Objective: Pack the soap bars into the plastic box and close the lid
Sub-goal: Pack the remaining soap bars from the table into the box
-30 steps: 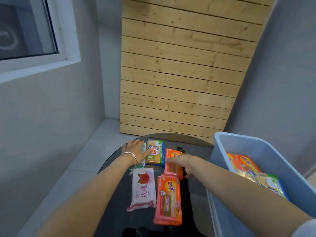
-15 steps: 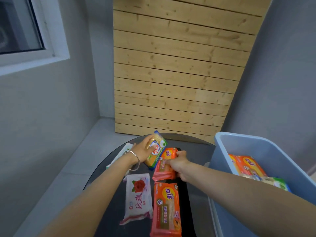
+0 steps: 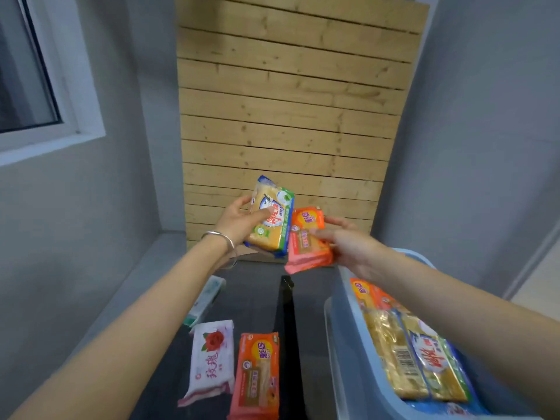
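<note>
Both hands are raised above the dark round table [image 3: 257, 292], in front of the pale wooden slat panel [image 3: 288, 101].

My left hand [image 3: 239, 221] grips a yellow plastic-wrapped soap bar with green and blue edges [image 3: 272, 225]. Thumb lies across its printed face, fingers behind; the pack is tilted, top end up. Silver bangle [image 3: 222, 241] on that wrist.

My right hand [image 3: 348, 247] pinches an orange and pink wrapped soap bar [image 3: 304, 247] at its right side, thumb on top, fingers beyond it. The two held bars sit just beside each other; whether their edges touch I cannot tell.

Light blue plastic box [image 3: 342, 344] at my right beside the table, open at the top. Inside:
- an orange wrapped bar [image 3: 365, 294] at the far end, partly under my right forearm
- a gold-yellow wrapped bar showing a barcode [image 3: 394, 353], nearer me, lying flat
- a yellow wrapped bar with a blue-and-white logo [image 3: 436, 362], flat, touching the barcode bar on its right
- something blue-printed beneath them, too little showing to name

On the table:
- a white wrapped bar with a red rose [image 3: 212, 362], flat
- just beside it, an orange wrapped bar with a yellow disc [image 3: 259, 374], flat
- farther off, a pale white-and-green pack [image 3: 206, 298], half hidden by my left forearm
</note>
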`<action>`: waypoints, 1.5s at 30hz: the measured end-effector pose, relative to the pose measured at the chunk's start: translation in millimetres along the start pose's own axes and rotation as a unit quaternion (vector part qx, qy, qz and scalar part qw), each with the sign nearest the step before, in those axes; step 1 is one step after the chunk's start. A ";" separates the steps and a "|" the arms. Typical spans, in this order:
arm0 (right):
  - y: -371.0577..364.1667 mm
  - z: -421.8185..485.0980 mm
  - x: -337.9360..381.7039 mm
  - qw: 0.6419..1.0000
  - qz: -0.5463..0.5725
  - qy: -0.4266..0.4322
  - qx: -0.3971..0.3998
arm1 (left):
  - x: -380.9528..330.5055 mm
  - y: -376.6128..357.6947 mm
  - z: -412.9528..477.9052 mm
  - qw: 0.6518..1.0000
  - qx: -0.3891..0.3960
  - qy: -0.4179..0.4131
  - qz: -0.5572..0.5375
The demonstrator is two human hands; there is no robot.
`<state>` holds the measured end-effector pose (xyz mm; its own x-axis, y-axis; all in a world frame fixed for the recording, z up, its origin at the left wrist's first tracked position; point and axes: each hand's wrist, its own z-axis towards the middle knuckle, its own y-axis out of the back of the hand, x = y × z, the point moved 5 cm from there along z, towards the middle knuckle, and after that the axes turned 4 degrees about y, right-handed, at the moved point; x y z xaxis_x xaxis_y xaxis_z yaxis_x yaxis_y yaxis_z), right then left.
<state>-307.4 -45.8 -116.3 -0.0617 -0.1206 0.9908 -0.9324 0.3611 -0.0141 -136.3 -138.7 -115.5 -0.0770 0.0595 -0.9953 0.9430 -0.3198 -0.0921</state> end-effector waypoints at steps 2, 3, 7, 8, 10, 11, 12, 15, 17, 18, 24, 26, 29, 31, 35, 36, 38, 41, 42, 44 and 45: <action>31.9 -9.6 15.3 0.999 0.025 0.011 0.019 | -5.5 -22.4 -5.9 0.999 0.016 0.032 -0.026; 48.0 -13.8 19.8 0.999 0.028 0.016 0.030 | -5.7 -34.1 -9.1 0.998 0.025 0.043 -0.033; 104.0 -24.6 14.2 0.998 0.004 0.015 0.055 | 2.3 -72.8 -21.1 0.997 0.041 0.057 -0.035; 113.9 -25.5 8.0 0.999 -0.002 0.010 0.052 | 4.8 -79.9 -23.6 0.997 0.043 0.060 -0.039; 128.0 -23.5 -8.4 0.999 -0.004 -0.006 0.043 | 9.8 -91.3 -26.9 0.996 0.045 0.065 -0.048; 131.2 -21.5 -17.8 0.999 -0.003 -0.016 0.042 | 12.1 -95.4 -28.3 0.995 0.046 0.069 -0.052; 132.7 -19.0 -27.0 0.999 -0.006 -0.026 0.043 | 14.3 -98.8 -29.6 0.995 0.047 0.073 -0.056; 130.1 -9.8 -48.7 0.997 -0.012 -0.052 0.057 | 18.8 -104.1 -32.5 0.994 0.045 0.082 -0.062; 126.8 -5.4 -53.5 0.994 -0.008 -0.069 0.082 | 19.8 -105.8 -33.6 0.994 0.039 0.083 -0.063; 125.8 -3.7 -54.0 0.992 -0.017 -0.075 0.095 | 20.2 -106.7 -34.0 0.994 0.036 0.083 -0.061; 125.0 0.5 -68.8 0.982 -0.065 -0.115 0.138 | 23.4 -113.8 -35.4 0.995 0.040 0.086 -0.043; 126.9 1.2 -70.3 0.977 -0.110 -0.113 0.140 | 24.1 -117.4 -36.9 0.994 0.042 0.086 -0.044; 134.5 3.9 -68.9 0.955 -0.257 -0.094 0.113 | 24.1 -123.5 -38.9 0.994 0.045 0.089 -0.050; 137.7 4.8 -68.7 0.939 -0.323 -0.080 0.090 | 25.2 -128.3 -40.5 0.993 0.050 0.097 -0.048; 138.0 -0.9 -66.4 0.931 -0.351 -0.073 0.074 | 28.7 -140.3 -43.7 0.992 0.057 0.107 -0.045; 137.3 -2.4 -64.6 0.931 -0.351 -0.062 0.076 | 29.7 -143.3 -45.0 0.991 0.060 0.109 -0.044; 138.5 -3.0 -52.7 0.946 -0.318 0.005 0.057 | 30.8 -148.2 -46.2 0.991 0.062 0.109 -0.042; 147.7 -10.5 -19.9 0.976 -0.193 0.101 0.005 | 32.9 -155.0 -46.0 0.991 0.064 0.110 -0.035; 150.5 -14.0 -8.9 0.974 -0.185 0.132 0.016 | 34.1 -158.8 -46.4 0.991 0.070 0.110 -0.035; 149.3 -23.3 6.7 0.946 -0.250 0.188 0.090 | 36.2 -168.7 -47.7 0.989 0.085 0.112 -0.037; 146.4 -28.1 10.5 0.921 -0.302 0.205 0.134 | 37.1 -174.2 -48.6 0.989 0.091 0.113 -0.038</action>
<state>-434.5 31.7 -104.2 0.5861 0.1553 0.7953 -0.8101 0.0939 0.5787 -287.7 -34.8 -134.9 -0.0521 0.2925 -0.9548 0.8615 -0.4705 -0.1911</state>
